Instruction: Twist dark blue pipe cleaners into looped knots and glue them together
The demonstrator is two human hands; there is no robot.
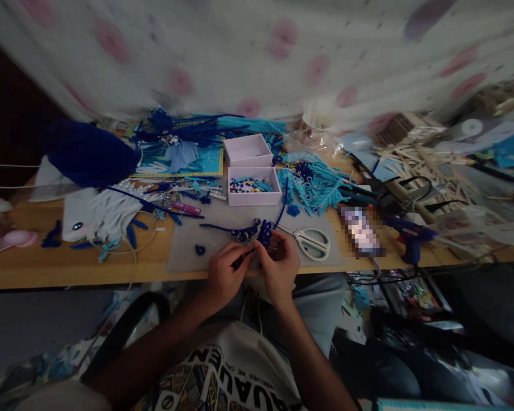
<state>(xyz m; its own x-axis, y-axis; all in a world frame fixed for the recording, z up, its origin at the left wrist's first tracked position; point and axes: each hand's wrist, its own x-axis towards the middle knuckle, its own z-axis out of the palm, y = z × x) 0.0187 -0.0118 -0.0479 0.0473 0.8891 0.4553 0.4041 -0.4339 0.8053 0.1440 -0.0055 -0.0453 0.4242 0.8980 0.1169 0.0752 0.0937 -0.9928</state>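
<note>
Both my hands meet at the front edge of the table, over a pale mat (184, 251). My left hand (228, 271) is closed, its fingertips pinching a dark blue pipe-cleaner piece (263, 233) with coiled loops and silvery beads. My right hand (279, 265) is closed on the same piece from the other side, thumb and finger close to the left fingertips. One blue stem sticks out to the left and another rises to the upper right. White-handled scissors (314, 244) lie just right of my right hand. A small blue coil (200, 250) rests on the mat to the left.
Behind the mat stand a white box (255, 198) of beads and another white box (247, 149). Light blue pipe-cleaner pieces (317, 182) are heaped beside them. To the right lie a phone (362, 231), a blue glue gun (411, 237) and wooden sticks (411, 162). A dark blue bundle (89, 151) sits left.
</note>
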